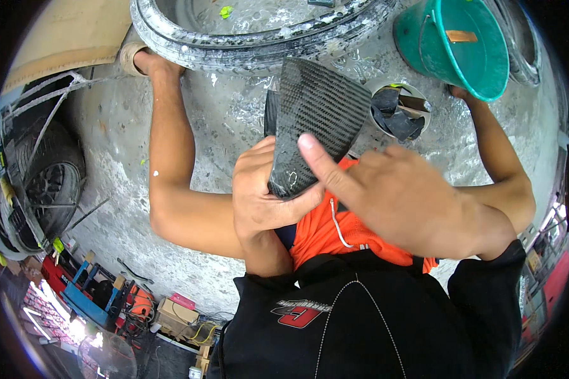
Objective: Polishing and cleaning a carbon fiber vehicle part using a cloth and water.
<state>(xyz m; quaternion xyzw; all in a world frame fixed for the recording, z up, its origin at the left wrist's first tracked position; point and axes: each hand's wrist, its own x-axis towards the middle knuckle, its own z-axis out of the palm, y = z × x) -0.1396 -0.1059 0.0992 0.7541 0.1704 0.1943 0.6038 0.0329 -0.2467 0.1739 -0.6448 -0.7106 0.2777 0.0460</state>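
Note:
A black woven carbon-fibre panel (319,104), curved and wide at the far end, stands tilted up over my lap. My left hand (262,189) is closed round its narrow near end, thumb across the bottom edge. Small pale marks show on its surface near that end. Over its right side is my right hand (401,199), slightly blurred, with one finger stretched out and the others bent. That fingertip is at the panel's face; whether it touches or hovers I cannot tell. No object shows in my right hand.
A large black ring-shaped part (259,54), streaked white, lies ahead on the wet concrete floor. At right stand a teal bucket (417,44) of water and a small tub of dark scraps (401,117). A wheel (50,183) and metal frame are at left, tools (98,287) behind.

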